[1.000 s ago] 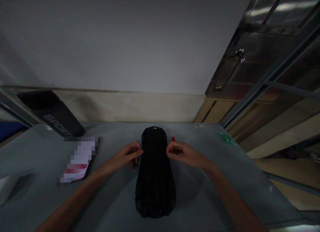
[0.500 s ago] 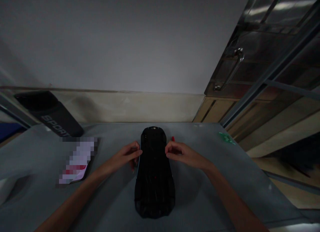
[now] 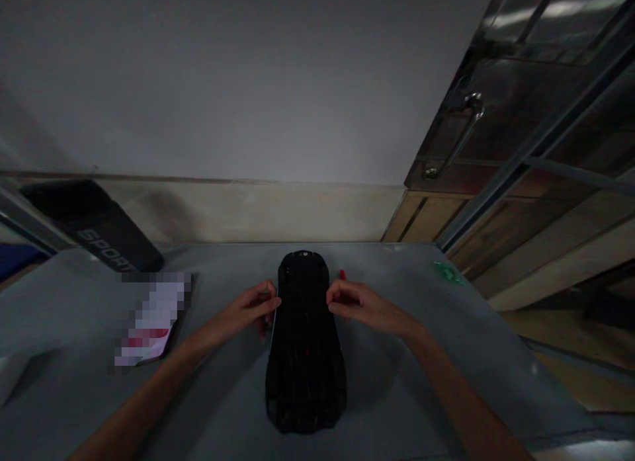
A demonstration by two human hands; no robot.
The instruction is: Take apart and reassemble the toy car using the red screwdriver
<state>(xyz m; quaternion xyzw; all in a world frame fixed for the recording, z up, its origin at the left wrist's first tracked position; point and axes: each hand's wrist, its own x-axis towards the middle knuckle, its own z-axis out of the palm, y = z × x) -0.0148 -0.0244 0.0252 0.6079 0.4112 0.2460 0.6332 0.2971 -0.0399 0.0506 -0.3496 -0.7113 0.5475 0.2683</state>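
Observation:
A long black toy car [image 3: 306, 355] lies lengthwise on the grey table, apparently with its dark underside up. My left hand [image 3: 255, 305] is at its left edge, thumb and curled fingers pinching the side. Opposite it, my right hand [image 3: 354, 305] grips the right edge with bent fingers. The car's dark surface hides fine detail, and the fingertips under its edges are out of sight. Just behind my right hand, a small red object [image 3: 342, 274] pokes out, its kind unclear.
A phone [image 3: 156, 322] with a blurred screen lies at the left. Behind it leans a black bottle marked SPORT [image 3: 114, 239]. Green crumpled plastic [image 3: 449, 272] sits near the table's right edge. A wall closes off the back; a metal door handle [image 3: 459, 140] is at the right.
The whole view has shifted very slightly to the left. Both hands and the toy car keep their positions relative to each other.

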